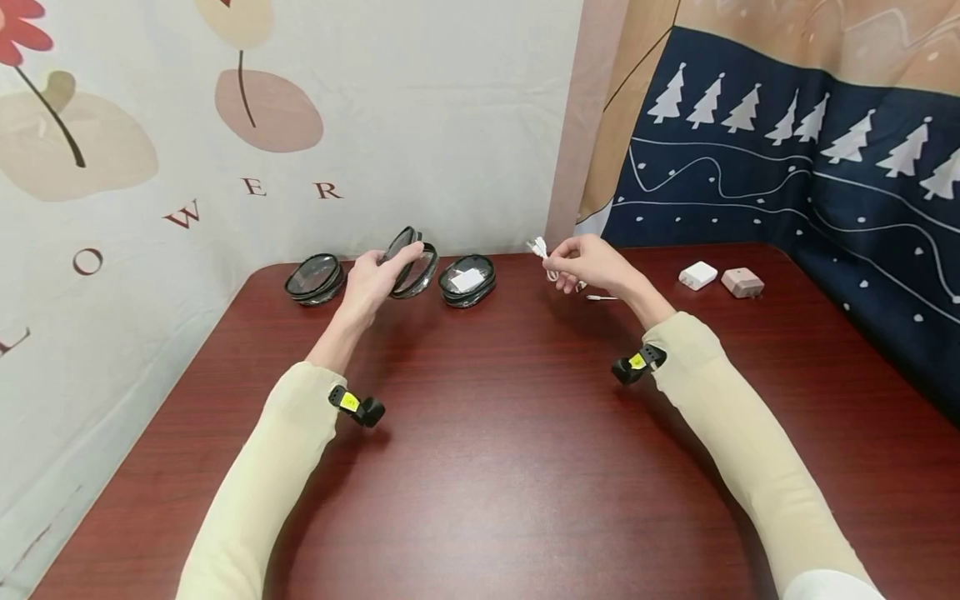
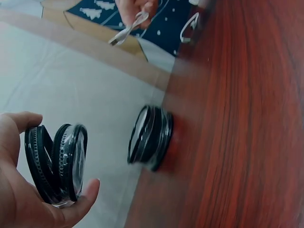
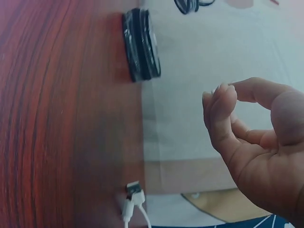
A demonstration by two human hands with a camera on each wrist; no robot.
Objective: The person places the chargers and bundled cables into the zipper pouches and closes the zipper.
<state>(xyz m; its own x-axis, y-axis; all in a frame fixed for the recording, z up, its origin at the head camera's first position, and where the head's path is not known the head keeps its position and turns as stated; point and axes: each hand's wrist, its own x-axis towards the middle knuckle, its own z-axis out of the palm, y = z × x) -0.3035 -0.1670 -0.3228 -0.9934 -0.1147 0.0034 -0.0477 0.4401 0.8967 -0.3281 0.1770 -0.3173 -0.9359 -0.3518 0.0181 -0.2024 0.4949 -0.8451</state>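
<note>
My left hand (image 1: 369, 282) grips a round black-rimmed zippered pouch (image 2: 69, 161) with clear sides, thumb on one side and fingers on the other. Its two halves are spread apart, and it is held up off the table. On the right, my right hand (image 1: 592, 262) pinches a bundled white USB cable (image 1: 540, 248) between thumb and fingertips, above the table's back edge. That cable is mostly hidden behind the fingers in the right wrist view. Below this hand, another white cable (image 3: 135, 194) lies on the table.
Beside the left hand, one closed round pouch (image 1: 315, 278) sits at the left; another pouch (image 1: 467, 280) with a white label stands between the hands. A white charger (image 1: 698, 275) and a pinkish charger (image 1: 742, 282) lie at the back right. A fabric backdrop (image 1: 450, 125) hangs behind the table (image 1: 480, 450).
</note>
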